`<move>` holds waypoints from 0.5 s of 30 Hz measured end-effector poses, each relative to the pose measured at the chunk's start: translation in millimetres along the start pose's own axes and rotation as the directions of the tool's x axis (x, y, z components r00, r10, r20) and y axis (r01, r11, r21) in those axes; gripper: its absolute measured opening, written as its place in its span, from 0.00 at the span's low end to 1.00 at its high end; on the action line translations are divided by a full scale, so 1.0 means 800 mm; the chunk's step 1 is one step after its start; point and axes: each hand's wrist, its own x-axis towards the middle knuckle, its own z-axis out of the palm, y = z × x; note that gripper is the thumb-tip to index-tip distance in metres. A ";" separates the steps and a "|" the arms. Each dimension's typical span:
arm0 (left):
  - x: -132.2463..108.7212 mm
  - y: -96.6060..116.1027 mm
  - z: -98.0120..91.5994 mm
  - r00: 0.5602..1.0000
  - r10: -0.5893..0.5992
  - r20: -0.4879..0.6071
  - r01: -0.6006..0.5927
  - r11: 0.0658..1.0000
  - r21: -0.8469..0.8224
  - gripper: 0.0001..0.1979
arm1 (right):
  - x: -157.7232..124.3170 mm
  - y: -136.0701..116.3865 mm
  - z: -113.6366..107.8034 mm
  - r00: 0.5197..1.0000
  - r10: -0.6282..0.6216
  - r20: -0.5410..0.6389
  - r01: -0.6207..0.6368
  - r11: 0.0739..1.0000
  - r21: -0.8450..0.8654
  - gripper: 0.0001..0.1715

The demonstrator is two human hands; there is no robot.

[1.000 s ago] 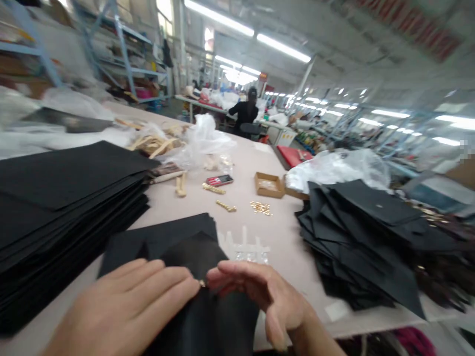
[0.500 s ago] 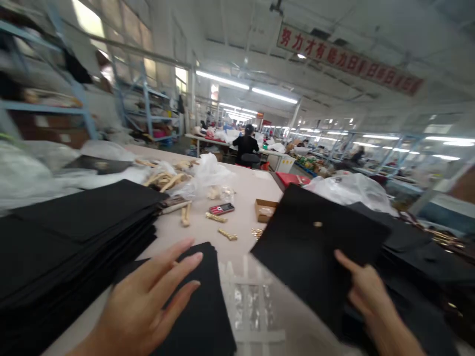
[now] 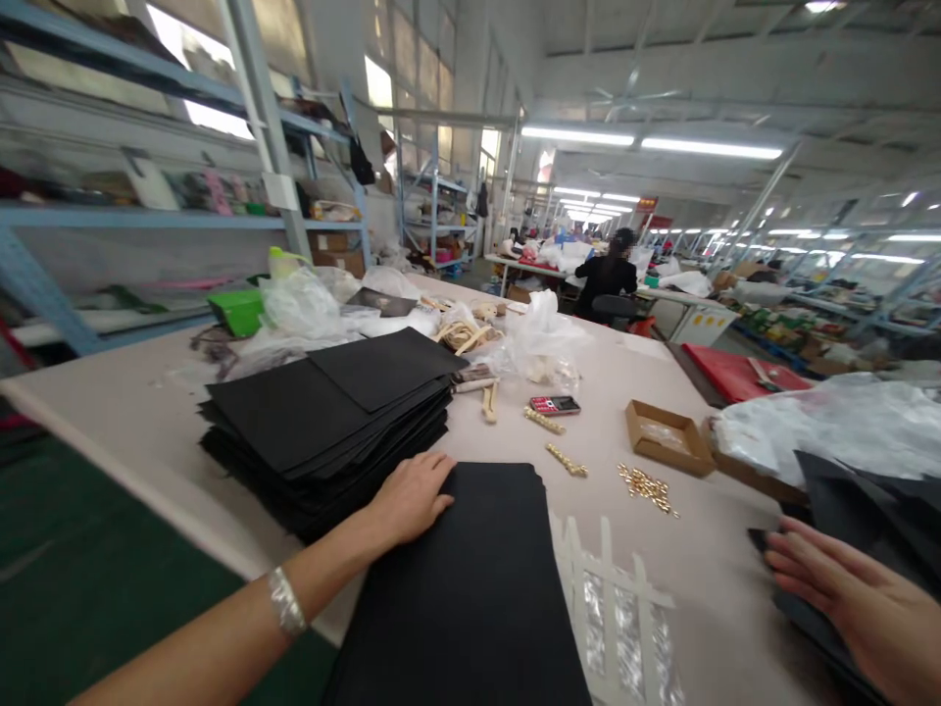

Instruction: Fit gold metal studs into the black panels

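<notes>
My left hand (image 3: 413, 500) lies on the upper left corner of a stack of black sheets (image 3: 470, 588) right in front of me, its fingers close together and its thumb apart. To its left stands a taller pile of black sheets (image 3: 330, 402). At the right edge my right hand (image 3: 845, 588) has its fingers stretched out at the side of a loose heap of black pieces (image 3: 867, 500). I see nothing gripped in it. Small gold studs (image 3: 647, 487) lie scattered between the two hands, near an open cardboard box (image 3: 668, 441).
White strips with clear packets (image 3: 624, 618) are on the table beside the front stack. Farther back are a phone (image 3: 555, 405), gold strips (image 3: 566, 461), plastic bags (image 3: 544, 338) and a red folder (image 3: 742, 373). A person in black (image 3: 609, 275) sits at another table.
The black panel with a gold stud has left my right hand, which is now at the heap. My left hand has come down onto the front stack. The view has swung left.
</notes>
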 end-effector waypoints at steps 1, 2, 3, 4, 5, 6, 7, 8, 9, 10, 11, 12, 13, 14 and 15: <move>0.007 0.000 0.002 1.000 0.000 0.018 0.000 1.000 -0.008 0.23 | 0.002 -0.001 0.032 0.995 0.047 0.088 -0.042 0.997 -0.058 0.21; 0.014 0.000 0.003 0.999 0.001 0.036 -0.001 1.000 -0.017 0.22 | 0.004 -0.004 0.066 0.983 0.013 0.184 0.018 0.986 -0.164 0.24; 0.020 0.000 0.004 0.999 0.005 0.053 -0.004 1.000 -0.028 0.22 | 0.005 -0.010 0.100 0.959 -0.079 0.271 0.157 0.947 -0.279 0.24; 0.024 0.000 0.005 0.998 0.009 0.068 -0.006 0.999 -0.039 0.21 | 0.007 -0.016 0.132 0.945 -0.115 0.306 0.215 0.924 -0.316 0.23; 0.028 0.000 0.006 0.997 0.013 0.078 -0.009 0.999 -0.051 0.21 | 0.009 -0.023 0.162 0.936 -0.141 0.322 0.253 0.906 -0.339 0.21; 0.031 -0.001 0.006 0.996 0.017 0.084 -0.012 0.998 -0.064 0.21 | 0.012 -0.028 0.188 0.923 -0.168 0.345 0.295 0.885 -0.359 0.20; 0.033 -0.002 0.007 0.996 0.020 0.085 -0.013 0.997 -0.077 0.21 | 0.017 -0.033 0.210 0.913 -0.189 0.360 0.326 0.870 -0.371 0.20; 0.034 -0.004 0.007 0.996 0.021 0.082 -0.013 0.996 -0.092 0.21 | 0.021 -0.036 0.229 0.903 -0.208 0.375 0.356 0.853 -0.383 0.21; 0.035 -0.005 0.007 0.997 0.022 0.078 -0.013 0.994 -0.108 0.21 | 0.026 -0.038 0.244 0.893 -0.222 0.391 0.381 0.837 -0.393 0.22; 0.036 -0.007 0.006 0.997 0.023 0.072 -0.014 0.992 -0.127 0.22 | 0.030 -0.039 0.256 0.885 -0.229 0.406 0.398 0.824 -0.403 0.22; 0.035 -0.007 0.006 0.998 0.024 0.065 -0.014 0.989 -0.146 0.22 | 0.034 -0.039 0.266 0.879 -0.227 0.418 0.406 0.816 -0.411 0.21; 0.035 -0.006 0.006 0.998 0.023 0.054 -0.013 0.986 -0.168 0.22 | 0.037 -0.038 0.273 0.876 -0.217 0.430 0.407 0.812 -0.418 0.19; 0.034 -0.003 0.005 0.999 0.020 0.040 -0.012 0.981 -0.192 0.21 | 0.040 -0.037 0.279 0.876 -0.202 0.438 0.400 0.813 -0.424 0.17; 0.032 0.002 0.005 1.000 0.018 0.022 -0.013 0.977 -0.215 0.20 | 0.043 -0.035 0.283 0.878 -0.183 0.442 0.386 0.817 -0.428 0.14; 0.030 0.009 0.004 1.000 0.020 0.002 -0.019 0.974 -0.226 0.19 | 0.046 -0.033 0.286 0.882 -0.162 0.442 0.367 0.825 -0.430 0.13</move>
